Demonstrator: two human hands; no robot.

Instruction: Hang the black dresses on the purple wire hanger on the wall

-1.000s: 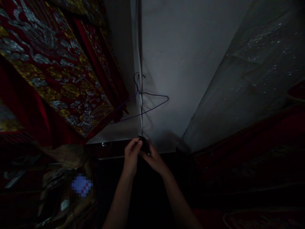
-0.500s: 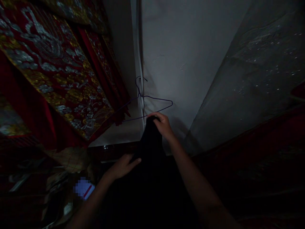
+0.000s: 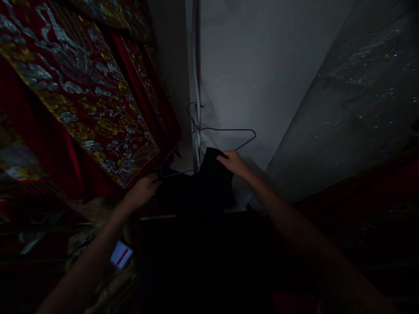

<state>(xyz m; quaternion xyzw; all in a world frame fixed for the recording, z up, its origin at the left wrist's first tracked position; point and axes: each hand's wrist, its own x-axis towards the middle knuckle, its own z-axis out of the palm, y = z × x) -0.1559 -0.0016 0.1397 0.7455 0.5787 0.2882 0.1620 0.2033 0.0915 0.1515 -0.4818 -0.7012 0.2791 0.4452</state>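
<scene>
A thin purple wire hanger (image 3: 229, 129) hangs by its hook on a pale strip that runs down the wall. Black cloth (image 3: 212, 187), which looks like a garment, lies partly over the hanger's lower bar. My right hand (image 3: 233, 161) is closed on the cloth's upper edge, just under the hanger's right side. At the hanger's lower left corner, my left hand (image 3: 144, 188) has its fingers closed on the edge of the same cloth. Darkness hides the lower part of the cloth and its full shape.
Red cloth embroidered in gold and silver (image 3: 98, 100) hangs close on the left. A sheet of glittery translucent material (image 3: 353, 104) covers the right wall. At lower left, a lit phone (image 3: 121, 255) lies among dim items. Dark red fabric (image 3: 369, 183) is at the right.
Both hands have risen and spread apart, raising the black cloth from a bunch to the hanger. The hanger has turned, so it faces me more broadly.
</scene>
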